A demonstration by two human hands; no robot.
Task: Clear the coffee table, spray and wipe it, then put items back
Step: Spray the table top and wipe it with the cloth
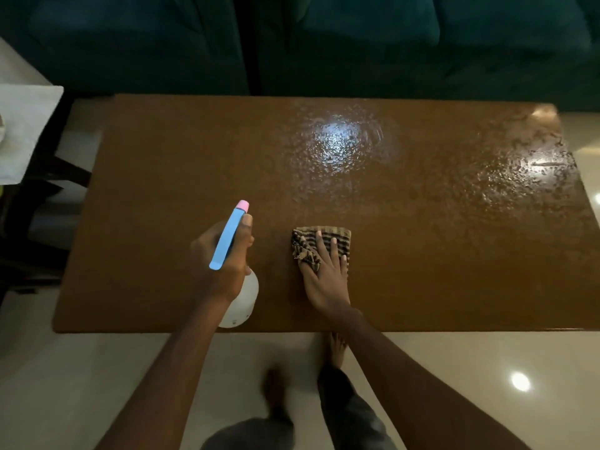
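Note:
The brown coffee table (162, 177) fills the middle of the view, bare of items. Spray droplets glisten over its centre and right part. My left hand (224, 264) grips a spray bottle (242, 300) with a white body, a blue head and a pink nozzle tip, held over the table's near left part and pointing away from me. My right hand (324, 274) lies flat, fingers spread, pressing a striped brown cloth (337, 235) onto the table near its front edge, just right of the bottle.
A dark teal sofa (389, 43) runs along the far side of the table. At the left stands a dark side table or chair with a white cloth (26, 131) on it. Pale glossy floor (487, 368) surrounds the table; my feet are below its front edge.

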